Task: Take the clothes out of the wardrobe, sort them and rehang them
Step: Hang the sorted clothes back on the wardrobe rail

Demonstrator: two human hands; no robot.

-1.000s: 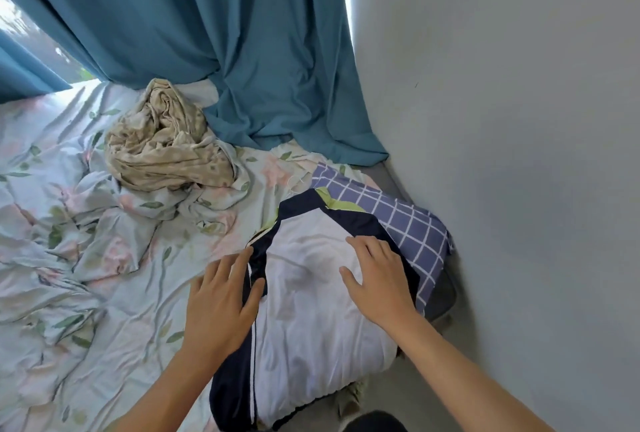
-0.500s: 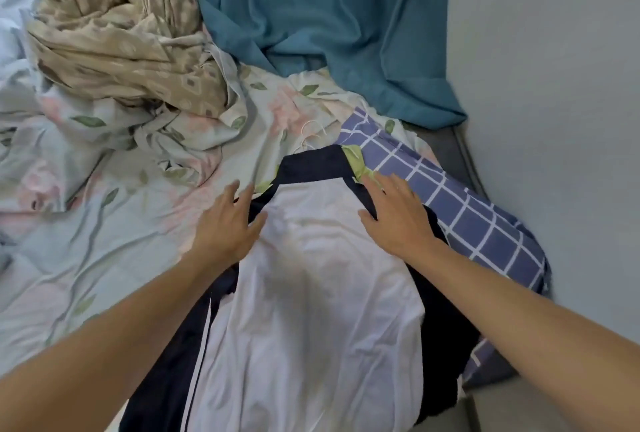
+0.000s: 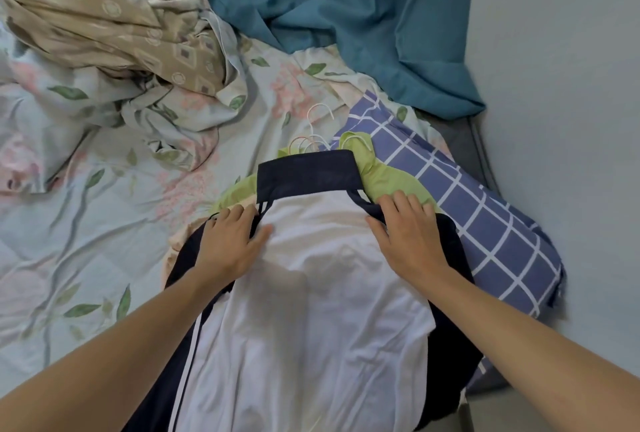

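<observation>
A white jacket [image 3: 311,310] with a navy collar and navy sleeves lies on top of a pile of clothes on the bed. Under it show a lime green garment [image 3: 388,177] and a peach one [image 3: 178,243]. Several white and pink hanger hooks [image 3: 317,130] stick out above the collar. My left hand [image 3: 230,241] rests flat on the jacket's left shoulder, fingers spread. My right hand [image 3: 407,234] lies flat on the right shoulder, fingertips touching the green garment. Neither hand visibly grips anything.
A floral bedsheet [image 3: 86,223] covers the bed. A crumpled beige patterned blanket [image 3: 114,16] lies at the back left. A teal curtain [image 3: 346,16] drapes onto the bed at the back. A blue checked pillow [image 3: 485,223] sits beside the grey wall [image 3: 571,120].
My head has moved in closer and tilted down. Both hands slid up the jacket toward its collar; the green garment and the hanger hooks now show.
</observation>
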